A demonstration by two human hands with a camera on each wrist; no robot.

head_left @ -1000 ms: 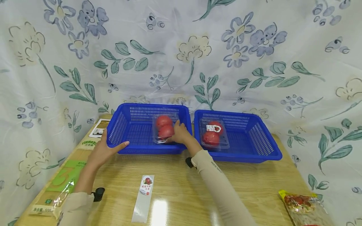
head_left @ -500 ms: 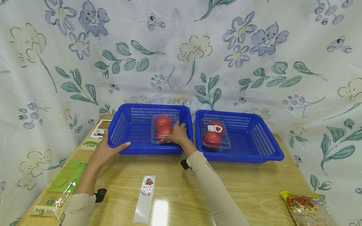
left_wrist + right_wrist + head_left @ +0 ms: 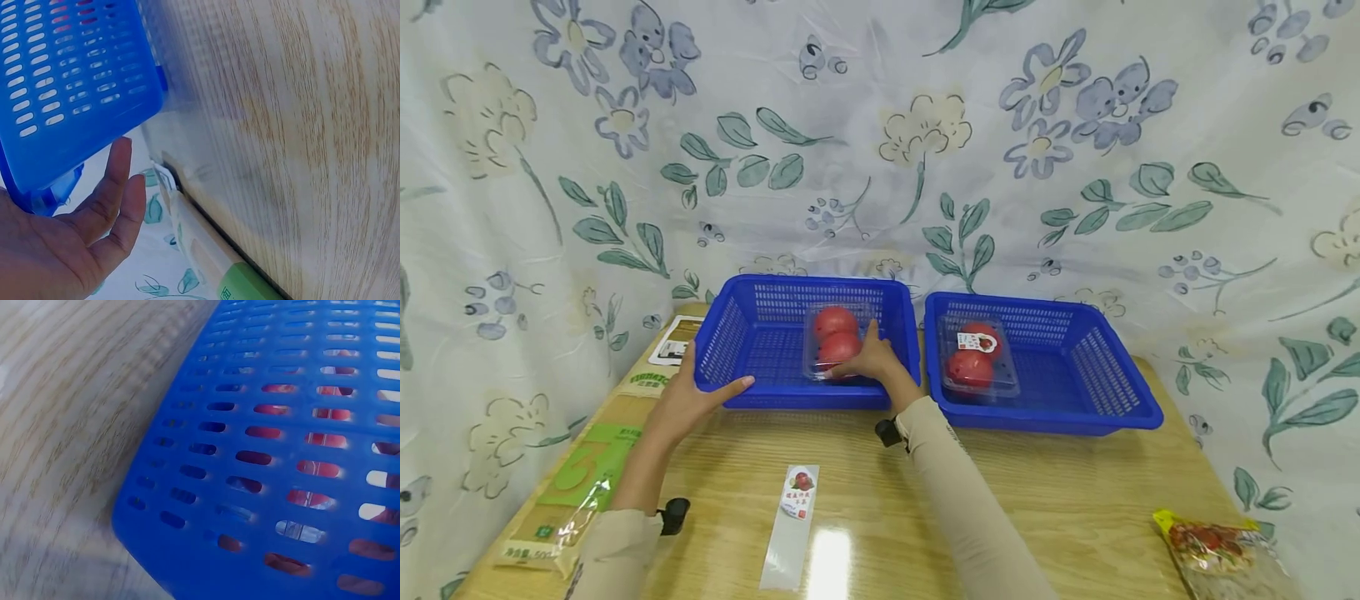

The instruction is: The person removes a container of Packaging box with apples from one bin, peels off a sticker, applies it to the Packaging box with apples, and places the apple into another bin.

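The left blue basket (image 3: 797,398) holds a clear plastic box with two red apples (image 3: 837,323), on its right side. My right hand (image 3: 874,360) grips this box, thumb at its front edge and fingers along its right side. In the right wrist view the basket's perforated wall (image 3: 206,481) hides most of that hand. My left hand (image 3: 688,402) rests at the basket's front left corner, thumb and fingers spread. Its fingers (image 3: 119,165) extend beside the basket wall in the left wrist view. In the right blue basket (image 3: 1060,417) lies a similar box (image 3: 970,368) bearing a white label.
On the wooden table (image 3: 722,475), a clear strip (image 3: 784,554) with a fruit sticker (image 3: 797,492) lies in front. Green-and-tan food packets (image 3: 583,475) line the left edge, with a white-edged card (image 3: 673,342) behind. A yellow-topped packet (image 3: 1217,546) lies at front right. A floral curtain hangs behind.
The right hand and the apple box have shifted slightly left within the basket, the thumb now farther across the box's front. The left hand stays at the basket corner. The head view has drifted slightly.
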